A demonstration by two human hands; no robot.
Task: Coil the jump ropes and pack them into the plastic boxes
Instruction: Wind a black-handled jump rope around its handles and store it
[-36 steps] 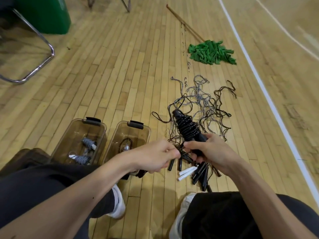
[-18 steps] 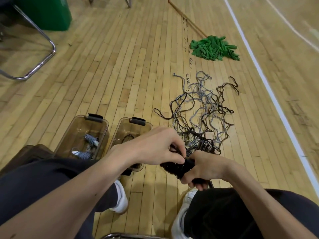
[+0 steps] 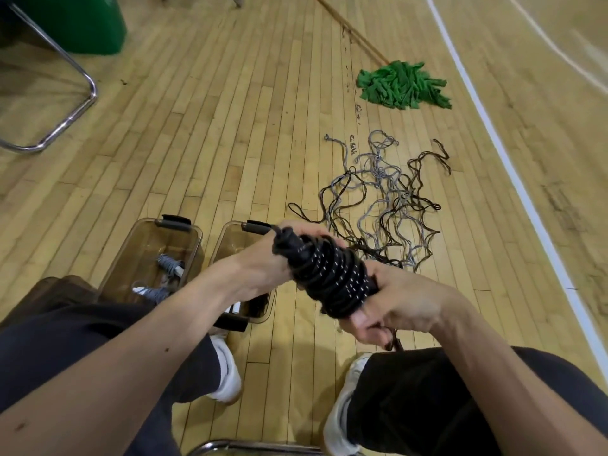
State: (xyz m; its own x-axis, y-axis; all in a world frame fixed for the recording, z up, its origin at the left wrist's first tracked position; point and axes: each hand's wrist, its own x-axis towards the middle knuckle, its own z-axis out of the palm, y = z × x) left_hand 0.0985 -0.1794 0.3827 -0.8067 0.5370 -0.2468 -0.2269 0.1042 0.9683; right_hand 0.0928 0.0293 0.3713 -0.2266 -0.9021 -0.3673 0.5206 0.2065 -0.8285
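The coiled black jump rope (image 3: 329, 274) sits between the two hands, held up off the floor (image 3: 230, 143) as a thick bundle with white flecks on its turns. The left hand (image 3: 260, 261) is curled round the bundle's upper end, with a knotted tip of rope poking out just above its knuckles. The right hand (image 3: 394, 301) grips the lower end, its thumb lying across the last turns and its fingers folded underneath. The bundle slants from the left hand down to the right hand.

Beyond the right hand, a tangle of loose grey and dark ropes (image 3: 388, 199) lies spread on the floor, some strands running in behind the bundle. Directly behind and under the left hand stands an open plastic box (image 3: 221, 241), partly hidden by the wrist. Just left of it stands a second plastic box (image 3: 131, 245) holding two grey coiled ropes (image 3: 166, 262).
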